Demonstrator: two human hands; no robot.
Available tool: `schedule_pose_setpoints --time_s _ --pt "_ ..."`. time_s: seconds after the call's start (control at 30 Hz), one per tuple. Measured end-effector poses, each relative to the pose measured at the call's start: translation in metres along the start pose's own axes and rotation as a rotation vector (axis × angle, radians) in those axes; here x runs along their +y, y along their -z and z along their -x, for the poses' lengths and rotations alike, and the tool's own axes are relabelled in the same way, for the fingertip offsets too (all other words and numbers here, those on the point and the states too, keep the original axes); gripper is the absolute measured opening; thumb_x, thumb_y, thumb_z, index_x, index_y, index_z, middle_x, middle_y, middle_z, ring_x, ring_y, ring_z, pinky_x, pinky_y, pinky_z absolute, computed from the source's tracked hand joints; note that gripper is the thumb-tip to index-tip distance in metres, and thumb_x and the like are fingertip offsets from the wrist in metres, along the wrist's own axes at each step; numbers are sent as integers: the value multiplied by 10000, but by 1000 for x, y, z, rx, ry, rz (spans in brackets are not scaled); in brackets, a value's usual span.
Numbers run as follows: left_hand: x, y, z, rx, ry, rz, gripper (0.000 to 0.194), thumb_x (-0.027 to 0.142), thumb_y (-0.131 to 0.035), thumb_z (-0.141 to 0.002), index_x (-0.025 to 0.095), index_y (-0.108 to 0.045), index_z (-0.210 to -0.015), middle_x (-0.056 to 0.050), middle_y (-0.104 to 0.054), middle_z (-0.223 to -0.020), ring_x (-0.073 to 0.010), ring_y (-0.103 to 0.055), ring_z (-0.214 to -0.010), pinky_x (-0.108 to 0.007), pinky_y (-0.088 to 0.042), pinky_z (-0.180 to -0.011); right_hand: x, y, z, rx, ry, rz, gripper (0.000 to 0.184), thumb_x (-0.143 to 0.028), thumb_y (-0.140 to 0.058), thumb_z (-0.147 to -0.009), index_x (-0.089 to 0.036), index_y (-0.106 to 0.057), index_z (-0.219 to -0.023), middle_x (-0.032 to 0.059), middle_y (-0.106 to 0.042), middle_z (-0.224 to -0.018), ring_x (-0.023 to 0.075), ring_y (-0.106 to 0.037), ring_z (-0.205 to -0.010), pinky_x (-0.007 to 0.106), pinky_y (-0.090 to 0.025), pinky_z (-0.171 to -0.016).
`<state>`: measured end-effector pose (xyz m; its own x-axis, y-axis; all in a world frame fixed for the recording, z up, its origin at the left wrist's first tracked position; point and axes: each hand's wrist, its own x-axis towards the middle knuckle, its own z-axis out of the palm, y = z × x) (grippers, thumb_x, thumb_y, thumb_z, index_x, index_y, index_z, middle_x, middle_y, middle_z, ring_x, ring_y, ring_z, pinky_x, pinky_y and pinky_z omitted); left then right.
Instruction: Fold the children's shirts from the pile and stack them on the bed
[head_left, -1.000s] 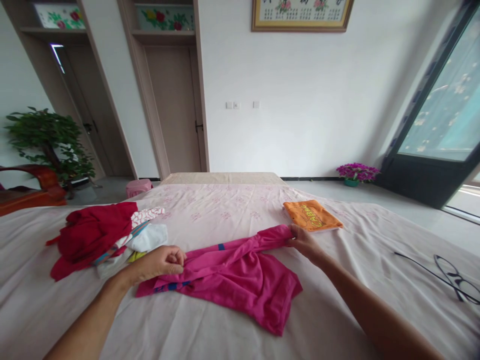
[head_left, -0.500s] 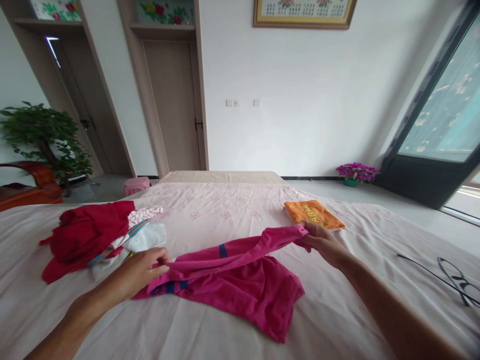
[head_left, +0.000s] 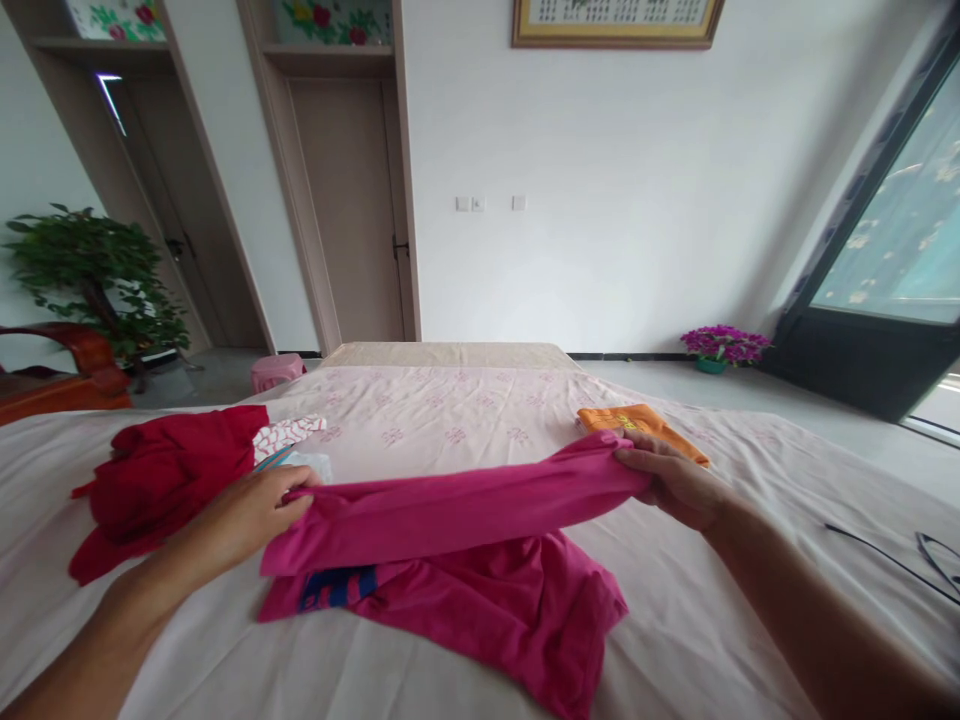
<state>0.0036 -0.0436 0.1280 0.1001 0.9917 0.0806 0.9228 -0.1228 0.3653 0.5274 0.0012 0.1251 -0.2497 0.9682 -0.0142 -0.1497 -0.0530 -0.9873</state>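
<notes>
A bright pink shirt (head_left: 465,560) with a blue print lies on the pale bed sheet (head_left: 450,420) in front of me. My left hand (head_left: 247,510) pinches its left end and my right hand (head_left: 671,480) grips its right end. Between them the upper edge is lifted off the sheet and stretched taut, while the lower part rests crumpled on the bed. A folded orange garment (head_left: 645,425) lies just beyond my right hand.
A heap of clothes with a dark red garment (head_left: 161,480) and white patterned pieces (head_left: 289,435) lies at the left. Eyeglasses (head_left: 934,555) rest on the sheet at the far right. Beyond the bed are a pink stool (head_left: 276,372), a plant (head_left: 90,280), doors and flowers (head_left: 724,345).
Both hands have lifted the pink shirt's upper edge off the bed and pulled it taut, towards me. The right hand now partly hides the orange garment.
</notes>
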Motion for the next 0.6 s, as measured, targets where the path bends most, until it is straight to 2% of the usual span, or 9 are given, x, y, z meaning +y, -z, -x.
schedule_pose_setpoints --time_s 0.1,0.17,0.23,0.27,0.33,0.43,0.5,0.57,0.6 --pt "-6 13 -41 9 75 -95 234 318 -454 -830 175 -639 -838 9 -638 -616 -166 -591 -623 -260 -369 -608 -13 -10 -41 103 18 -73 229 -216 -772 -718 -183 -574 -828 -48 -534 -613 60 -467 -469 168 -439 -420" --pt "-5 18 -73 97 132 -121 248 295 -466 -842 139 -643 -919 -16 -665 -651 -173 -607 -679 -267 -380 -646 -24 -24 -77 173 78 -146 225 -166 -750 -712 -194 -550 -810 -37 -574 -650 80 -536 -535 193 -521 -520" --pt "-1 18 -101 240 133 -133 301 247 -458 -860 82 -615 -1057 -77 -711 -866 -180 -612 -839 -273 -401 -744 -31 -41 -109 195 190 -184 214 -152 -700 -733 -203 -566 -892 6 -650 -803 125 -627 -710 250 -573 -668" --pt "0 16 -112 288 136 -138 342 231 -451 -868 61 -582 -1134 -114 -698 -1014 -186 -600 -927 -278 -402 -800 -31 -49 -122 199 208 -180 254 -150 -674 -745 -209 -571 -969 26 -669 -911 146 -648 -823 278 -575 -741" --pt "1 6 -124 333 152 -146 434 236 -465 -868 51 -506 -1258 -170 -611 -1233 -202 -577 -1033 -291 -399 -870 -23 -59 -136 307 171 -75 365 -177 -661 -751 -234 -558 -1096 50 -654 -1091 168 -638 -966 310 -558 -803" --pt "-4 -18 -116 260 138 -131 434 304 -519 -845 130 -548 -1242 -131 -615 -1237 -197 -615 -984 -275 -425 -839 12 -56 -129 323 70 266 477 -233 -645 -762 -219 -545 -1228 107 -553 -1319 218 -591 -1108 348 -525 -853" --pt "-11 -36 -95 127 88 -95 292 349 -503 -852 188 -644 -1050 -58 -689 -1050 -177 -641 -894 -253 -434 -790 43 -43 -114 286 -10 544 519 -253 -624 -773 -176 -535 -1278 142 -548 -1321 243 -591 -1110 364 -503 -881" --pt "-17 -53 -68 17 55 -50 272 408 -471 -862 209 -654 -882 -19 -697 -870 -174 -646 -824 -250 -435 -747 70 -28 -96 299 -37 892 538 -273 -615 -785 -162 -532 -1304 153 -551 -1303 260 -571 -1133 374 -465 -930" --pt "-19 -61 -54 -8 44 -25 284 440 -477 -854 212 -646 -869 -17 -692 -857 -178 -644 -822 -253 -437 -739 80 -20 -88 306 -62 1052 546 -310 -611 -800 -168 -526 -1321 158 -541 -1307 273 -558 -1148 388 -443 -952"
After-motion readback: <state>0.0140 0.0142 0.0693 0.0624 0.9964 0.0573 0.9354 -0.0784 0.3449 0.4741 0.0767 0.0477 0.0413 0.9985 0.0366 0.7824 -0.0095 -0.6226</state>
